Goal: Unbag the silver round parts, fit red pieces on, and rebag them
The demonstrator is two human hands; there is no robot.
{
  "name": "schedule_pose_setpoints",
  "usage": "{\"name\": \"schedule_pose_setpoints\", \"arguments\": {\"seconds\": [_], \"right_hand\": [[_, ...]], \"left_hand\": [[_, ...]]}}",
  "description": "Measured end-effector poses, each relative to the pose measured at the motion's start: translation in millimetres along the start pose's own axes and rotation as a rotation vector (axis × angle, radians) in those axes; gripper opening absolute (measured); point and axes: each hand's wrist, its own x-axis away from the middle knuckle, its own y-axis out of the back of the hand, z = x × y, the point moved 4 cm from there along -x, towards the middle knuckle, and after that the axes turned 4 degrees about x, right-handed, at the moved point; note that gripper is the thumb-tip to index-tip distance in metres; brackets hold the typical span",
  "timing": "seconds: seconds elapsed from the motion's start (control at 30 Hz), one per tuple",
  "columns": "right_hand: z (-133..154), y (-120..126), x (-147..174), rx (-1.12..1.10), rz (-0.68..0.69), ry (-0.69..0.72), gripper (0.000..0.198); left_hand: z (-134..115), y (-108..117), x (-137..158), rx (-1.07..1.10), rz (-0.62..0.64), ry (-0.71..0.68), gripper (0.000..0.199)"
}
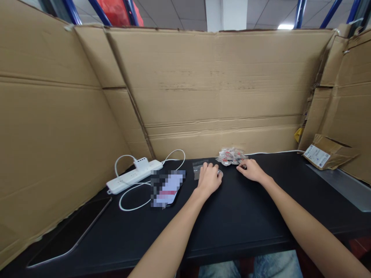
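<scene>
At table [246, 220], two hands [209, 177], one packet pile [231, 156]

Head camera: the single view, worn on the person's head, looking from above the near edge of the desk [246, 220].
Facing: toward 12 o'clock, tilted down, wide enough to take in side panels at 9 and 3.
Hands: left hand [207, 178] and right hand [251, 170] close to mid-frame, forearms entering from 7 and 4 o'clock.
Cardboard wall [217, 69]: faced nearly square-on, beyond the hands.
Ceiling [171, 13]: a strip at 12.
Denim legs [278, 265]: glimpsed near 5.
</scene>
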Motion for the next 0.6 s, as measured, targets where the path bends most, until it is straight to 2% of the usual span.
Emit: {"name": "schedule_pose_setpoints", "arguments": {"seconds": [0.6], "right_hand": [[12,-3,3,0.120,0.004,-0.108,0.021]], "left_hand": [[3,-2,-2,0.020,0.027,0.016,0.024]]}}
